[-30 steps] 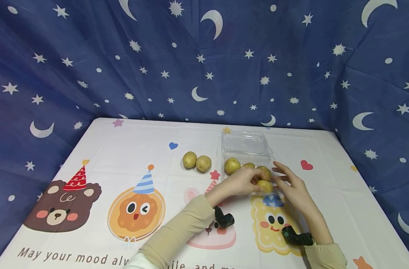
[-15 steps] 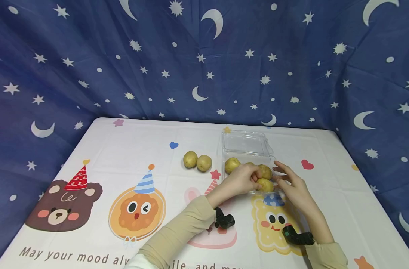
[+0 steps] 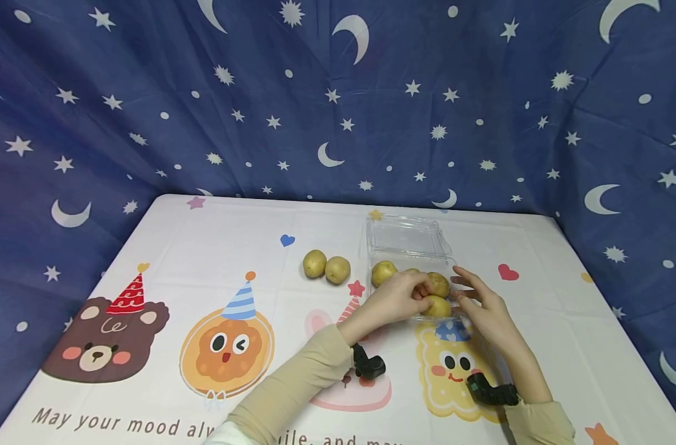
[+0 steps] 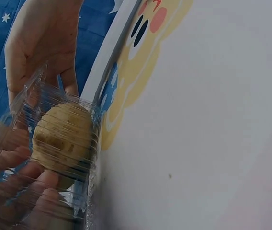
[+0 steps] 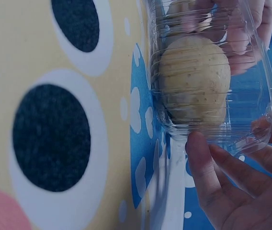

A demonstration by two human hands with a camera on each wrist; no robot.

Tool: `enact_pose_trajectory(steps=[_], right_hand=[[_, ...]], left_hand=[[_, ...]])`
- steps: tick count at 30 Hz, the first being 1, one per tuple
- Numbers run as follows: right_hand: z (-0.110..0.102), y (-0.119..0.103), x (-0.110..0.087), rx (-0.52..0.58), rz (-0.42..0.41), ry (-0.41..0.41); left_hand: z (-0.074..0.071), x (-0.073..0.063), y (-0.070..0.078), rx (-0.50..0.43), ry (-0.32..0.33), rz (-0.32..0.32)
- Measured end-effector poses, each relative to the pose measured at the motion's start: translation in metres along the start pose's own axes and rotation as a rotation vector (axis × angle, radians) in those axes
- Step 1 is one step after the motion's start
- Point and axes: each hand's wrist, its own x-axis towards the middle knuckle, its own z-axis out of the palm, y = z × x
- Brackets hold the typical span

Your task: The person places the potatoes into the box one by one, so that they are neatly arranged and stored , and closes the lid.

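Note:
A clear plastic clamshell box (image 3: 369, 290) lies with its lid (image 3: 407, 238) folded back. Several potatoes are in its base, one at the left (image 3: 384, 274) and two at the right. My left hand (image 3: 396, 300) reaches in over the front, its thumb and curled fingers at the front right potato (image 3: 440, 306). Just behind that one sits another potato (image 3: 439, 285). My right hand (image 3: 488, 309) has its fingers fairly straight against the box's right wall. In the right wrist view its thumb (image 5: 200, 158) touches the ribbed plastic from outside. The left hand hides part of the base.
Two loose potatoes (image 3: 325, 266) lie side by side, left of the box. Beneath everything is a white tablecloth (image 3: 227, 247) with cartoon prints, and a blue star curtain (image 3: 260, 93) hangs behind the table. A black device (image 3: 490, 390) is strapped to each wrist.
My left hand has drawn back slightly to the left, uncovering more of the two right potatoes. My right hand stays at the box's side wall.

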Motion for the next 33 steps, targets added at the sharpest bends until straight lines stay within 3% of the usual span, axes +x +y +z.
enact_pose_trajectory(steps=[6, 16, 25, 33], right_hand=[[0.001, 0.0, 0.0, -0.006, 0.007, 0.007], [0.0, -0.001, 0.001, -0.005, 0.0, 0.012], [0.001, 0.001, 0.0, 0.005, 0.007, 0.013], [0.001, 0.0, 0.0, 0.012, 0.008, 0.008]], left_hand=[[0.0, -0.001, 0.0, -0.029, 0.02, -0.011], [-0.002, -0.001, -0.001, -0.126, 0.068, 0.028], [-0.005, -0.007, -0.001, -0.313, 0.154, 0.041], [-0.014, -0.019, -0.004, -0.338, 0.181, 0.039]])
